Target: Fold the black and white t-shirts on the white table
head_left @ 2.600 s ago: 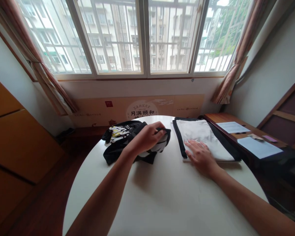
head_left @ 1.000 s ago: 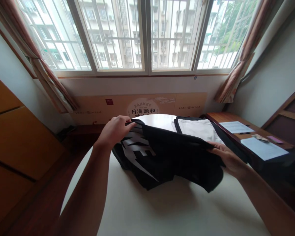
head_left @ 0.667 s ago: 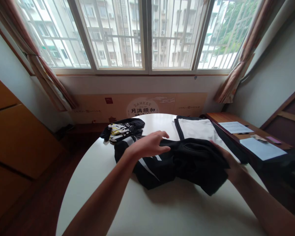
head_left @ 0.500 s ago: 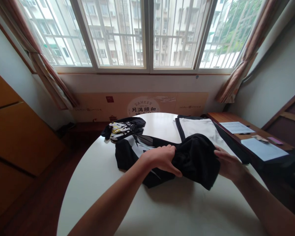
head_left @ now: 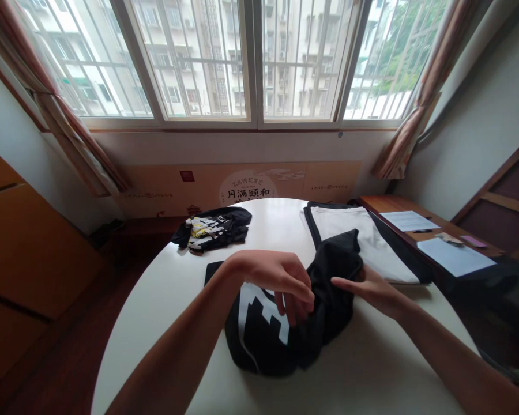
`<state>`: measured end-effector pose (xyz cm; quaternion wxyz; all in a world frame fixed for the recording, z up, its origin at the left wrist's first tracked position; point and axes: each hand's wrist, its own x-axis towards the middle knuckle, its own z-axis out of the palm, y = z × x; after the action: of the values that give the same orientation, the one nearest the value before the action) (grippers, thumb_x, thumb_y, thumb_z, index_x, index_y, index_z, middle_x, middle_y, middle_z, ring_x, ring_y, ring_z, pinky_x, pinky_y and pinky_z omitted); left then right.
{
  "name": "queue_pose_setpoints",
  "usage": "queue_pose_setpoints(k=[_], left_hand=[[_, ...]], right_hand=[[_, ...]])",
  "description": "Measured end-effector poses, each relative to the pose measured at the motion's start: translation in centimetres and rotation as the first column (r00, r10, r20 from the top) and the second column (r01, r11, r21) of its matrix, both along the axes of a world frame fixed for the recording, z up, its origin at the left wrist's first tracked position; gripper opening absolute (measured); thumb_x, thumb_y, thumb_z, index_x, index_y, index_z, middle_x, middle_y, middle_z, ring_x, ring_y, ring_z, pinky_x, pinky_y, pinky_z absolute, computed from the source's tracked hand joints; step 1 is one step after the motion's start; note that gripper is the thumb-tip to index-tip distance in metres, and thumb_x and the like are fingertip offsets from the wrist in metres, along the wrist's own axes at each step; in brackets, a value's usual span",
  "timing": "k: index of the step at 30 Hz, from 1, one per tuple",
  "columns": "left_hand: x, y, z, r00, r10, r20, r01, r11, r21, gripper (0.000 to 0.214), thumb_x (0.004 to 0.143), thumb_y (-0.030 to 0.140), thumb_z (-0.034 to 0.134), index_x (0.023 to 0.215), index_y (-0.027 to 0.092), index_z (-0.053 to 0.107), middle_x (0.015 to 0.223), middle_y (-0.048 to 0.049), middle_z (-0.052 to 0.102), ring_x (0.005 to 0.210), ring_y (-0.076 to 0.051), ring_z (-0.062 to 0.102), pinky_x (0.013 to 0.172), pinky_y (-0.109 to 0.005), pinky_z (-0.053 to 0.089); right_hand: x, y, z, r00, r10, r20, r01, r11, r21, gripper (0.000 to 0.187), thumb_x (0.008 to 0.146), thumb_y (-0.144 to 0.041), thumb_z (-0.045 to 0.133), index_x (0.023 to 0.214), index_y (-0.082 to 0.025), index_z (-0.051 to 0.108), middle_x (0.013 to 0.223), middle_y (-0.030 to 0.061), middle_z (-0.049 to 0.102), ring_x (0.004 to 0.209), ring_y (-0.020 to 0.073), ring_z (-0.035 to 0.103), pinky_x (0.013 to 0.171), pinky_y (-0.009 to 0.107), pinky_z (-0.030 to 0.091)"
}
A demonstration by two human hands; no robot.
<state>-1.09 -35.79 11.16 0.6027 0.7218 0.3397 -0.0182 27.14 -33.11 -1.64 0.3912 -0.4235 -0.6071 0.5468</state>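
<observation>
A black garment with a white print [head_left: 263,328] lies crumpled on the round white table [head_left: 164,311] in front of me. My left hand [head_left: 281,279] hovers over its middle with fingers curled down into the cloth. My right hand [head_left: 367,288] reaches in from the right, thumb out, gripping the raised black fold at the garment's right side. A folded stack, white on top with black edges [head_left: 363,242], lies behind the right hand. A second crumpled black garment with yellow and white print [head_left: 211,227] sits at the table's far left.
A wooden desk [head_left: 389,204] with papers [head_left: 454,256] and a pen stands on the right. A barred window and curtains fill the back wall. A printed cardboard panel [head_left: 246,184] leans under the sill. Wooden cabinets [head_left: 30,253] line the left.
I lifted the black printed garment from the pile at the far left and brought it toward me. It now lies nearer, with the white print facing up and both hands bunching it.
</observation>
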Motion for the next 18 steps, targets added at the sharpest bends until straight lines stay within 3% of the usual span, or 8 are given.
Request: queue_pose_setpoints(k=[2,4,6,9,11,12,15,18], left_hand=[[0.0,0.2,-0.5,0.989,0.129,0.076,-0.142,0.968,0.206,0.044,0.087,0.042,0.072,0.124,0.017,0.071,0.118,-0.0134,0.077,0.104,-0.029,0.075,0.085,-0.039,0.061],[0.2,0.3,-0.9,0.953,0.254,0.167,-0.303,0.803,0.512,0.069,0.084,0.038,0.076,0.148,0.022,0.057,0.147,-0.0154,0.063,0.134,-0.031,0.061,0.104,-0.042,0.054],[0.7,0.5,-1.4,0.956,0.233,0.18,-0.293,0.691,0.661,0.082,0.08,0.041,0.082,0.155,0.028,0.051,0.162,-0.012,0.05,0.149,-0.033,0.045,0.115,-0.043,0.044],[1.3,1.0,-2.2,0.996,0.075,0.038,-0.082,0.789,0.609,0.044,0.083,0.051,0.079,0.117,0.023,0.074,0.124,-0.0075,0.073,0.117,-0.029,0.065,0.093,-0.035,0.052],[1.2,1.6,-2.5,0.998,0.069,-0.012,-0.05,0.825,0.563,0.034,0.09,0.053,0.069,0.087,0.019,0.072,0.081,-0.001,0.068,0.079,-0.019,0.063,0.068,-0.029,0.047],[0.9,1.8,-2.5,0.991,0.13,0.005,-0.109,0.805,0.583,0.035,0.093,0.052,0.065,0.081,0.019,0.068,0.07,0.0016,0.06,0.069,-0.016,0.056,0.061,-0.028,0.041],[-0.8,2.5,-1.8,0.906,0.386,0.175,-0.386,0.58,0.718,0.034,0.094,0.049,0.061,0.079,0.019,0.062,0.067,0.0035,0.054,0.064,-0.014,0.049,0.06,-0.028,0.036],[-2.9,2.6,-0.5,0.823,0.506,0.258,-0.476,0.367,0.799,0.033,0.092,0.049,0.064,0.077,0.019,0.062,0.076,0.0007,0.062,0.073,-0.017,0.057,0.067,-0.029,0.041]], right_hand=[[-0.7,-0.9,-0.5,0.997,0.017,-0.069,-0.023,0.996,-0.083,0.057,0.068,-0.05,0.097,0.114,-0.023,0.076,0.114,0.0086,0.08,0.111,0.0344,0.072,0.102,0.049,0.056],[-1.0,-1.7,-0.5,0.98,0.075,-0.182,-0.112,0.972,-0.204,0.051,0.069,-0.045,0.096,0.11,-0.023,0.077,0.104,0.0065,0.081,0.101,0.0306,0.075,0.093,0.044,0.059],[-1.2,-2.4,0.1,0.945,0.183,-0.272,-0.269,0.907,-0.325,0.045,0.07,-0.037,0.096,0.109,-0.022,0.079,0.097,0.0052,0.081,0.092,0.0263,0.076,0.086,0.037,0.06],[-1.5,-3.0,1.0,0.894,0.303,-0.33,-0.425,0.805,-0.414,0.04,0.075,-0.033,0.094,0.11,-0.02,0.08,0.095,0.0052,0.08,0.086,0.0204,0.076,0.08,0.029,0.058],[-1.9,-2.9,1.1,0.881,0.342,-0.328,-0.456,0.798,-0.393,0.034,0.081,-0.038,0.09,0.107,-0.018,0.081,0.094,0.005,0.079,0.082,0.0171,0.074,0.074,0.024,0.056],[-2.0,-2.8,1.0,0.876,0.365,-0.315,-0.467,0.806,-0.364,0.033,0.083,-0.04,0.089,0.105,-0.017,0.081,0.094,0.0052,0.079,0.081,0.0163,0.073,0.072,0.023,0.054],[-2.4,-2.3,0.9,0.851,0.47,-0.236,-0.52,0.816,-0.251,0.037,0.081,-0.043,0.09,0.106,-0.017,0.081,0.098,0.0057,0.079,0.088,0.019,0.072,0.077,0.025,0.053],[-2.5,-2.0,1.4,0.881,0.449,-0.152,-0.47,0.869,-0.153,0.04,0.078,-0.048,0.09,0.101,-0.017,0.082,0.092,0.0046,0.078,0.084,0.0204,0.068,0.074,0.027,0.052]])
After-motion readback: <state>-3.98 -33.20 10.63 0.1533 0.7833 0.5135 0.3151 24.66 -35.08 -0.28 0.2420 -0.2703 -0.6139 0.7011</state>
